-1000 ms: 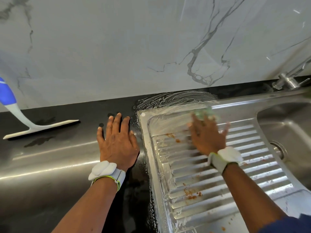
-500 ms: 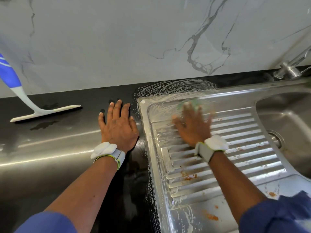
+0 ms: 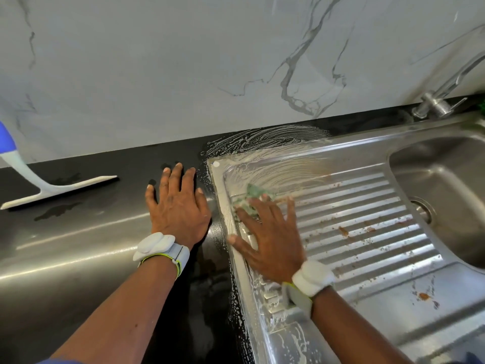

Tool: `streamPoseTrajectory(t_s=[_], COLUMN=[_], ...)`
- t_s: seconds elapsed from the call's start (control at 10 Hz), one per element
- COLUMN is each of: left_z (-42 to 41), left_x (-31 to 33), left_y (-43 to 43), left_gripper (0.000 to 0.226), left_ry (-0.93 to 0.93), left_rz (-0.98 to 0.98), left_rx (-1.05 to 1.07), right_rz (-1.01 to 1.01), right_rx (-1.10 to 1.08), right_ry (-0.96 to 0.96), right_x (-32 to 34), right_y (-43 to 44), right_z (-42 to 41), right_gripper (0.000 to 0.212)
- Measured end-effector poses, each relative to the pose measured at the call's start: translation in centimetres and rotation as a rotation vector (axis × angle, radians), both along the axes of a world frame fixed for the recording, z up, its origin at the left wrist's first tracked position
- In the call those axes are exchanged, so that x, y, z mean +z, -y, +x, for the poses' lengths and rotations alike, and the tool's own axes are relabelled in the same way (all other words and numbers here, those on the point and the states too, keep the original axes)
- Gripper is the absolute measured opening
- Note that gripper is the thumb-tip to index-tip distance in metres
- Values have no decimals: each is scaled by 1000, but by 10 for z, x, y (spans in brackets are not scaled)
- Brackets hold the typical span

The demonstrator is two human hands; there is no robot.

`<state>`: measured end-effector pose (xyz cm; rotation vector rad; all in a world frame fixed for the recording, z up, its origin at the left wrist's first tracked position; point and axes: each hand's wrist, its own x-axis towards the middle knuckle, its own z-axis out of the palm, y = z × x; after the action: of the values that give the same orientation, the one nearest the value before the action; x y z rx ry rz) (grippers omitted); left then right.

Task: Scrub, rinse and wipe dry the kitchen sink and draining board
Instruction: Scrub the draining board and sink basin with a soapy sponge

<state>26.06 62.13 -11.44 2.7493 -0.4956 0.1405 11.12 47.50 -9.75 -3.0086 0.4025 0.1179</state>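
Stainless steel draining board (image 3: 354, 206), ribbed and flecked with orange-brown residue, is lying beside the sink (image 3: 446, 185) bowl at right; white suds are streaking its far left corner and spilling onto the black worktop (image 3: 78, 232); the right hand (image 3: 270, 237), fingers spread, is pressing a green sponge (image 3: 253, 197) flat against the ribs near the board's left rim, the sponge showing partly beyond the fingertips; the left hand (image 3: 178, 208) is lying open, palm down, on the worktop just beside the board, gripping nothing; both wrists are wearing white bands; a white squeegee (image 3: 60, 189) with a blue handle is resting on the worktop at far left; a metal tap (image 3: 435, 101) is standing behind the sink.
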Motion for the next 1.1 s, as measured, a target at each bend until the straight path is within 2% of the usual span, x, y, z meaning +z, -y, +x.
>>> streamPoseTrajectory(t_s=[0.1, 0.2, 0.3, 0.4, 0.5, 0.6, 0.7, 0.8, 0.9, 1.0, 1.1], left_z=[-2, -3, -2, -1, -3, -4, -4, -2, -3, -4, -2], left_x=[-2, -2, -1, -1, -1, -1, 1, 1, 0, 0, 1], left_y=[1, 2, 1, 0, -1, 0, -1, 0, -1, -1, -2], left_gripper=[51, 51, 50, 50, 50, 50, 50, 50, 50, 50, 50], left_ry=[-2, 6, -2, -4, -5, 7, 3, -7, 1, 8, 3], left_rz=[0, -1, -13, -15, -20, -16, -28, -30, -35, -26, -29], left_rx=[7, 10, 1, 5, 1, 13, 5, -2, 9, 4, -1], right_rz=[-25, -2, -6, -9, -40, 9, 17, 47, 118, 53, 80], right_rx=[-250, -512, -305, -87, -277, -459, -180, -35, -65, -44, 190], right_ry=[-12, -61, -42, -28, -33, -82, -51, 37, 123, 148, 15], right_x=[-8, -8, -2, -1, -1, 4, 7, 13, 22, 14, 2], right_y=[54, 95, 43, -8, 33, 71, 20, -31, -17, 9, 12], right_z=[-36, -16, 11, -18, -47, -19, -6, -41, -69, -51, -40], right_gripper=[60, 62, 67, 65, 64, 60, 56, 53, 53, 46, 55])
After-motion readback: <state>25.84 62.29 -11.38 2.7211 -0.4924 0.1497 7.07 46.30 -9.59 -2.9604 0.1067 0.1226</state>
